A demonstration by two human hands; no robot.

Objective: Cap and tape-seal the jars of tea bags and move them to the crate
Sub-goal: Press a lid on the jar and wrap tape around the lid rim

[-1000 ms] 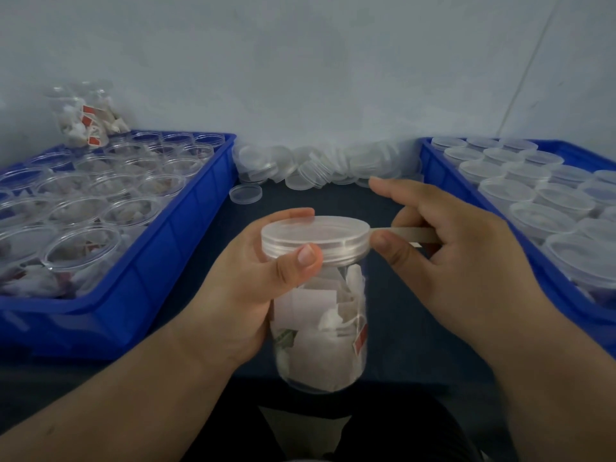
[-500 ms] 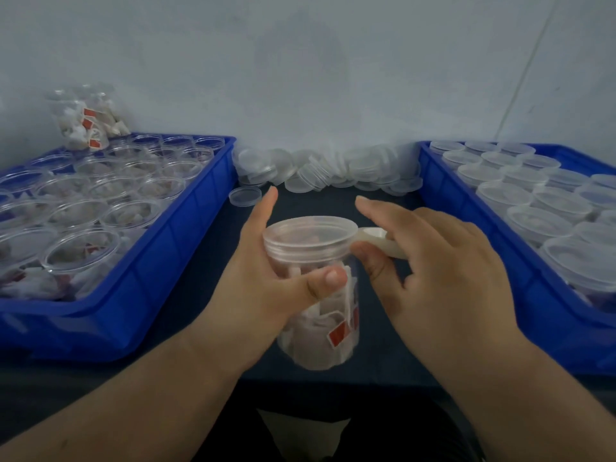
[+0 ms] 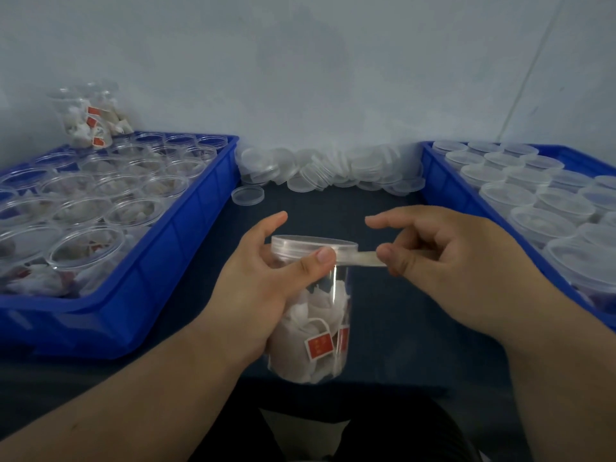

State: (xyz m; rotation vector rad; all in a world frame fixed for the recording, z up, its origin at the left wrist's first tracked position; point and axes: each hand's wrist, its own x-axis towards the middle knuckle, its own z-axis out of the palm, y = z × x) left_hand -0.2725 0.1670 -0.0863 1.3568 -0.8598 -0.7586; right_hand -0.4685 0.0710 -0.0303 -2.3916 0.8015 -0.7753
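Note:
A clear jar (image 3: 313, 331) full of white tea bags with red tags is held above the dark table in front of me. My left hand (image 3: 260, 288) grips it near the top, thumb pressed on the rim of its clear cap (image 3: 311, 250). A strip of pale tape (image 3: 361, 259) runs from the cap's right side to my right hand (image 3: 443, 261), which pinches the strip's end between thumb and fingers, index finger stretched out above.
A blue crate (image 3: 186, 248) on the left holds several uncapped jars of tea bags, with more jars (image 3: 90, 118) stacked behind. A blue crate (image 3: 443, 191) on the right holds several capped jars. Loose clear lids (image 3: 326, 171) pile along the wall; one lid (image 3: 248, 196) lies apart.
The jar has turned in my left hand and sits lower and more upright. My right hand has drawn the tape strip out to the right of the cap.

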